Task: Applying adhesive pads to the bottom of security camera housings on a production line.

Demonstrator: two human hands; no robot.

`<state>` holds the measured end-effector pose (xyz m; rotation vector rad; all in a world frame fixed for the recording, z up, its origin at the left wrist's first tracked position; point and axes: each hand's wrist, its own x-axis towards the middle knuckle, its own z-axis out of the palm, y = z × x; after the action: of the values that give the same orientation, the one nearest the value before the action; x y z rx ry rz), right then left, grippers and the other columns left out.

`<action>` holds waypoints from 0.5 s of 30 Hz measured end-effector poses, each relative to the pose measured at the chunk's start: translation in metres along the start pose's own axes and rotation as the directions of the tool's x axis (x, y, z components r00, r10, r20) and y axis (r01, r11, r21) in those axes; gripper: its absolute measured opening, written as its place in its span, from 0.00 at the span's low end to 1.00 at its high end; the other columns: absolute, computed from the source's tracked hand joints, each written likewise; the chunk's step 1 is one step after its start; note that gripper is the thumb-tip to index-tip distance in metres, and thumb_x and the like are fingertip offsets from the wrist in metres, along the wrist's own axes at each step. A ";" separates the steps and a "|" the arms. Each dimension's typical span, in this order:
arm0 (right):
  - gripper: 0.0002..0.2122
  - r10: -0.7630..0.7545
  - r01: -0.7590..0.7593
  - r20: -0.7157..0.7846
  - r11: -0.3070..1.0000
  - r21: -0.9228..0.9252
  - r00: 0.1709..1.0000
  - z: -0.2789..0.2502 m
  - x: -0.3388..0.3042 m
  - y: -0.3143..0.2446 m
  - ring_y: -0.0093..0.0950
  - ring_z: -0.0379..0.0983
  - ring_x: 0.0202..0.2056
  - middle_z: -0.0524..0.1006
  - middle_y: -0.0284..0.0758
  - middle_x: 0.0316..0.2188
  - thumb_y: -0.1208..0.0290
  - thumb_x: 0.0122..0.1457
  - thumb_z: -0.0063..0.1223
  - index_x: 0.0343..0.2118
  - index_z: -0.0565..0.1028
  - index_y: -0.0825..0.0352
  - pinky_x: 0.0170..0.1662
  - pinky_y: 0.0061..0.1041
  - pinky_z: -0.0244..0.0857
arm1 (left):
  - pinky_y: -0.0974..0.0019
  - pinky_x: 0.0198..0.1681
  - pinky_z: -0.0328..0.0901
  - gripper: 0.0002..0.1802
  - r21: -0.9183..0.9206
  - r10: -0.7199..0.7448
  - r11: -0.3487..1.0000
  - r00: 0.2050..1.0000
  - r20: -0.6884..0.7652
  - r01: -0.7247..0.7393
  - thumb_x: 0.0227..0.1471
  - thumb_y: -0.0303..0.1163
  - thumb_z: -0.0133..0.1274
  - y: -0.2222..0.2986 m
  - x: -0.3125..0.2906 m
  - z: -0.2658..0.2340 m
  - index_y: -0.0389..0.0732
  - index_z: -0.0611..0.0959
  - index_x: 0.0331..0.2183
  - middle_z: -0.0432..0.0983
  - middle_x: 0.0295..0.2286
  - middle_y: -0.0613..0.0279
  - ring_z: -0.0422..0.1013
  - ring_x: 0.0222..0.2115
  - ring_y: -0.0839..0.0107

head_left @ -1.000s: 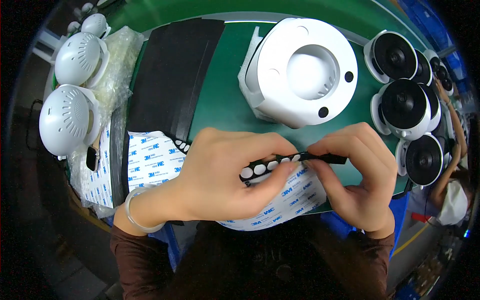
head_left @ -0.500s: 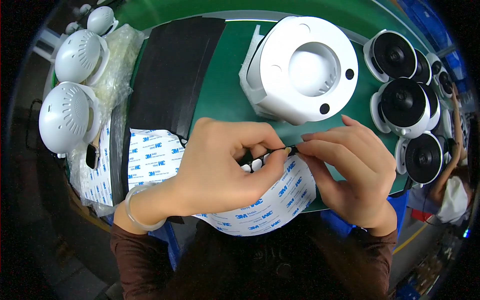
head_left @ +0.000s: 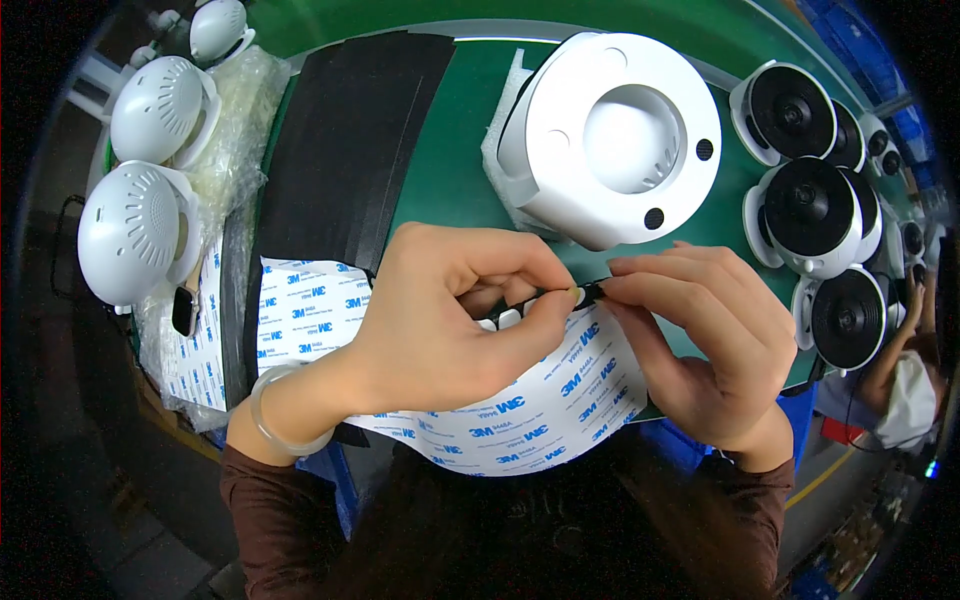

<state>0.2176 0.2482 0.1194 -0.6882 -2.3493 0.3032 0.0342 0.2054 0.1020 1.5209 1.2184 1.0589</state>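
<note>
A thin sheet (head_left: 545, 432) with a white, blue-printed backing and a black other side curves down below my hands. My left hand (head_left: 440, 330), wearing a pale bangle (head_left: 268, 425), pinches its upper edge between thumb and forefinger. White oval spots (head_left: 509, 318) show along the black edge beside the thumb. My right hand (head_left: 710, 345) is closed, thumb and forefinger pinching a small black piece (head_left: 590, 295) at that edge. Whether the piece is still joined to the sheet is hard to tell. Beyond my hands, a round white housing (head_left: 560, 150) carries two black dots on its face.
Black foam sheets (head_left: 350, 140) lie left of the housing, one showing its printed backing (head_left: 305, 310). White domed units (head_left: 135, 235) stand on bubble wrap (head_left: 240, 130) at far left. Several white units with black round faces (head_left: 808, 205) line the right. Another person's arm (head_left: 905, 330) shows far right.
My fingertips have parted slightly, and more of the black piece shows between them. The sheet has shifted a little to the right. Both hands keep their pinch.
</note>
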 end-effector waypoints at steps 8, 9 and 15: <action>0.09 0.035 -0.036 0.062 0.999 0.022 0.997 -0.002 0.003 0.001 0.30 0.72 0.26 0.76 0.36 0.24 0.84 0.34 0.57 0.23 0.74 0.69 0.32 0.23 0.65 | 0.84 0.15 0.49 0.02 0.082 0.043 0.996 0.999 0.001 -0.043 0.40 0.18 0.51 0.001 0.000 0.002 0.31 0.78 0.22 0.69 0.13 0.70 0.59 0.13 0.90; 0.09 0.031 -0.032 0.071 0.999 0.013 0.997 -0.003 0.003 0.001 0.30 0.72 0.26 0.75 0.36 0.24 0.84 0.34 0.58 0.23 0.74 0.69 0.31 0.23 0.65 | 0.84 0.15 0.49 0.02 0.079 0.038 0.996 0.999 -0.003 -0.038 0.40 0.18 0.51 0.001 0.000 0.002 0.31 0.78 0.22 0.69 0.12 0.70 0.59 0.13 0.90; 0.09 0.036 -0.036 0.055 0.999 0.006 0.998 0.000 0.006 0.001 0.30 0.72 0.26 0.75 0.36 0.24 0.84 0.34 0.57 0.22 0.73 0.69 0.30 0.22 0.65 | 0.84 0.14 0.48 0.01 0.069 0.055 0.996 0.998 -0.027 -0.053 0.39 0.19 0.51 0.000 0.001 0.002 0.32 0.78 0.21 0.68 0.12 0.71 0.58 0.12 0.91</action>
<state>0.2146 0.2520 0.1222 -0.7279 -2.3887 0.3496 0.0361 0.2063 0.1013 1.6036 1.2508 1.0881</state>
